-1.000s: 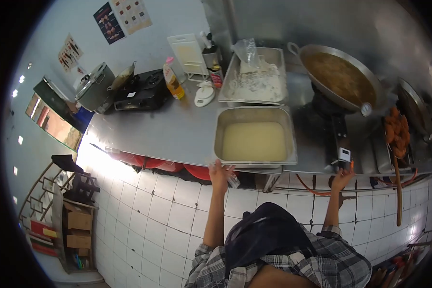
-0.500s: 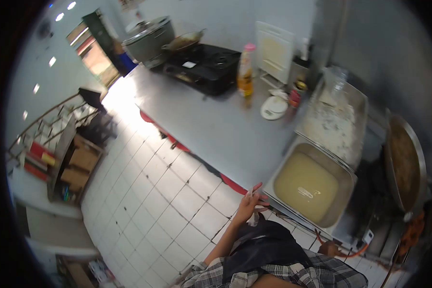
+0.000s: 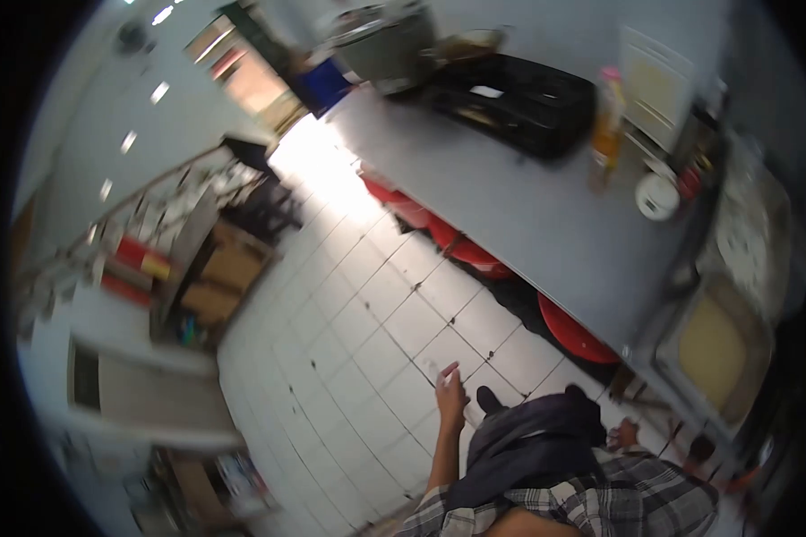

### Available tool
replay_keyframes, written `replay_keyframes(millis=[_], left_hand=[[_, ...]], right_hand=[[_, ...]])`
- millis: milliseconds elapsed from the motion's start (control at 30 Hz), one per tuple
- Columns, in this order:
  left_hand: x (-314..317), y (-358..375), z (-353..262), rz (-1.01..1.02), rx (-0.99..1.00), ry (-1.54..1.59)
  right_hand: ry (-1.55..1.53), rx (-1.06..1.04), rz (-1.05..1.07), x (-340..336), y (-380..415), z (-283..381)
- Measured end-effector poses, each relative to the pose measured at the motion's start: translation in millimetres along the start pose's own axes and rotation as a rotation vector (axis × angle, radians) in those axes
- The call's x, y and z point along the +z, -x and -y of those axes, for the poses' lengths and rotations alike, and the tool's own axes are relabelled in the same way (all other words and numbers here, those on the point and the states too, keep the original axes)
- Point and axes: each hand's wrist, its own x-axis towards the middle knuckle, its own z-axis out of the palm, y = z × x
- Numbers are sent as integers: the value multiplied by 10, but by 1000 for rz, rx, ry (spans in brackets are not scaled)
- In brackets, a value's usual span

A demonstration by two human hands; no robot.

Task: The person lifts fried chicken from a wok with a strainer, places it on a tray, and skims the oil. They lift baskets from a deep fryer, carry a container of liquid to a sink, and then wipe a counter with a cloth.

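Observation:
My left hand (image 3: pixel 451 395) hangs over the tiled floor, left of the dark apron (image 3: pixel 533 443). Its fingers are apart, and a pale, blurred patch shows at the fingertips. My right hand (image 3: pixel 624 435) is low beside my plaid sleeve, below the front edge of the metal table (image 3: pixel 519 210). Blur hides how its fingers are set. Nearest to it on the table is a metal pan of pale yellow liquid (image 3: pixel 712 353), with a tray of white powder (image 3: pixel 746 234) behind it.
A black stove (image 3: pixel 519 103), a large pot (image 3: pixel 383 49), a bottle (image 3: pixel 608 125) and a white scale (image 3: pixel 657 195) stand on the table. Red basins (image 3: pixel 573 333) are underneath. At left is a cabinet with cardboard boxes (image 3: pixel 228 259); tiled floor (image 3: pixel 331 345) lies between.
The view has swung left, so the table and pans sit further right. My left hand is now away from the table edge, over the floor. My right hand has come into clearer view.

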Motion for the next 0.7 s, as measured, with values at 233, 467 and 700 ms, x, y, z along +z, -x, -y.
replay_keyframes(millis=[233, 467, 700], left_hand=[[1849, -209, -485, 1179, 250, -431], [3691, 579, 134, 1375, 41, -372], [3743, 730, 91, 1050, 459, -587]], right_hand=[[-1012, -603, -1128, -2097, 1319, 1194], [-467, -621, -565, -2653, 1227, 2989], [-347, -753, -596, -2395, 1445, 3211]])
